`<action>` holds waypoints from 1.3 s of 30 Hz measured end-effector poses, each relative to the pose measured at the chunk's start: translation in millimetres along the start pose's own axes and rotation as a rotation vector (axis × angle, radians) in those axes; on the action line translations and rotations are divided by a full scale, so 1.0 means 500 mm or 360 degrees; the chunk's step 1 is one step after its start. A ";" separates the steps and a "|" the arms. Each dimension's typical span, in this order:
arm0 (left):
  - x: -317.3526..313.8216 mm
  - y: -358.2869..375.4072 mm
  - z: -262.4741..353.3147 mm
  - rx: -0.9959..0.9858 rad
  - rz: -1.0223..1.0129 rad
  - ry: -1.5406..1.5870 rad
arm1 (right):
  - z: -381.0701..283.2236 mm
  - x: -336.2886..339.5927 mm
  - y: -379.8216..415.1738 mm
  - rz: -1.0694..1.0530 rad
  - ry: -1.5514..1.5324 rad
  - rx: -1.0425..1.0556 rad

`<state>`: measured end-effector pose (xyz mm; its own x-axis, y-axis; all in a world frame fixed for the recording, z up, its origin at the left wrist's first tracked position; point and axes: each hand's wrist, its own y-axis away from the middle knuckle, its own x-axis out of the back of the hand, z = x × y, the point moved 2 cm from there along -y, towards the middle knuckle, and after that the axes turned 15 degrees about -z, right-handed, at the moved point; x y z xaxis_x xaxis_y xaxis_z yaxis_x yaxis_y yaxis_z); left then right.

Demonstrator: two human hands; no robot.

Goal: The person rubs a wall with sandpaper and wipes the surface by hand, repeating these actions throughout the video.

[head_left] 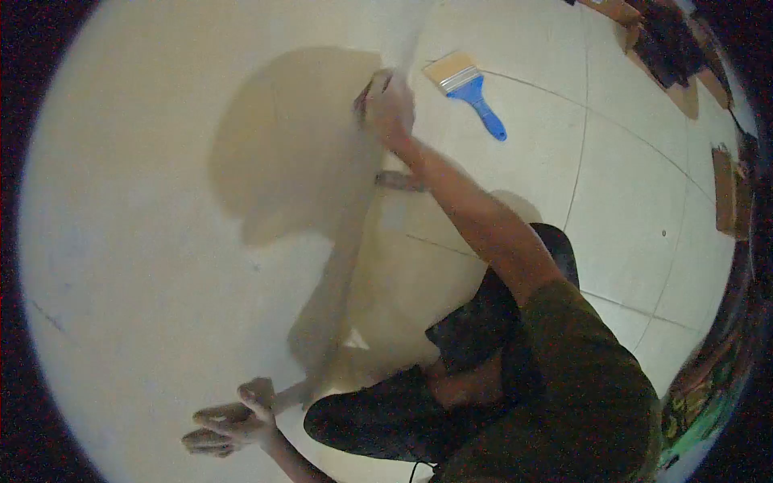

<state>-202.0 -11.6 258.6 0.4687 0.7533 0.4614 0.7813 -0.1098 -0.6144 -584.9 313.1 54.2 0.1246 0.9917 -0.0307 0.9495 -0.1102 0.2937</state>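
My right hand point(388, 101) is at the foot of the pale wall point(161, 306), where it meets the tiled floor point(620, 201). Its fingers are curled together, and whatever is in them is too blurred to name. To the right of that hand, a flat paintbrush point(467, 88) with a blue handle, a metal band and pale bristles lies on the tiles. Lower left, my left hand point(233, 423) rests against the wall with fingers spread and holds nothing visible. Beneath my right forearm is a small brownish shape point(398, 181) that I cannot identify.
My bent knees in dark trousers point(386, 419) are close to the wall. A brown cardboard piece point(727, 193) stands at the right edge. Dark and brown items point(672, 48) are at the upper right, and green patterned material point(700, 410) is at the lower right. Shadows fall across the wall.
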 end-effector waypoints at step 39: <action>-0.008 0.011 -0.002 0.0074 -0.0137 -0.0074 | 0.017 -0.050 0.026 0.0167 0.0197 0.0110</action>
<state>-199.3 -16.0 254.2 0.3803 0.7879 0.4843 0.7975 -0.0143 -0.6031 -573.1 286.2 50.9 0.1915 0.9746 0.1159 0.9514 -0.2133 0.2223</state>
